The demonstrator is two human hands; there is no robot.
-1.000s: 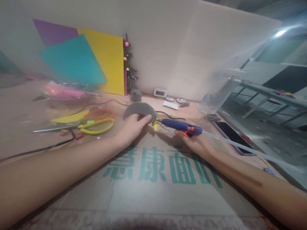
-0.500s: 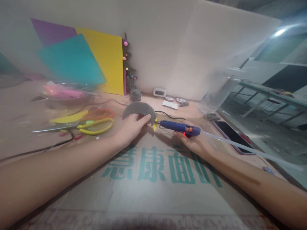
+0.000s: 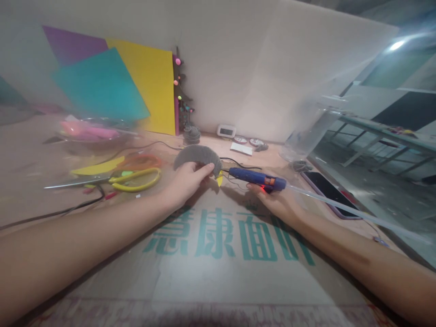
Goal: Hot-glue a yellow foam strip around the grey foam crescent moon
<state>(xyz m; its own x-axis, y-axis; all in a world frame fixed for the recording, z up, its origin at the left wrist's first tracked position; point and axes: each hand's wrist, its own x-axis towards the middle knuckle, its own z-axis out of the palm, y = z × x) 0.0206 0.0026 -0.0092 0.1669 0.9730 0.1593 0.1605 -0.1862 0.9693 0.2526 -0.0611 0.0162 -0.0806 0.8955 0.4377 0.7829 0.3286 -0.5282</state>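
A grey curved fuzzy piece (image 3: pixel 196 155) is pinched between the thumb and fingers of my left hand (image 3: pixel 192 179). At its right end hangs a small yellow piece (image 3: pixel 220 178). My right hand (image 3: pixel 277 200) is wrapped around a blue glue gun (image 3: pixel 252 175) with a red light lit and a long clear glue stick (image 3: pixel 327 202) out of its back. The gun's tip points left, right beside the yellow piece; whether they touch I cannot tell. Part of my right hand's grip is hidden under the gun.
Yellow-handled scissors (image 3: pixel 136 180), orange scissors and a clear bowl (image 3: pixel 91 131) with pink pieces lie at the left. A phone (image 3: pixel 330 195) and a clear container (image 3: pixel 303 131) stand or lie right. Behind are a small clock (image 3: pixel 226 131) and coloured sheets (image 3: pixel 102 86).
The glue gun in my right hand has shifted slightly to the right, its tip a little off the yellow piece. My left hand and the grey piece look unmoved.
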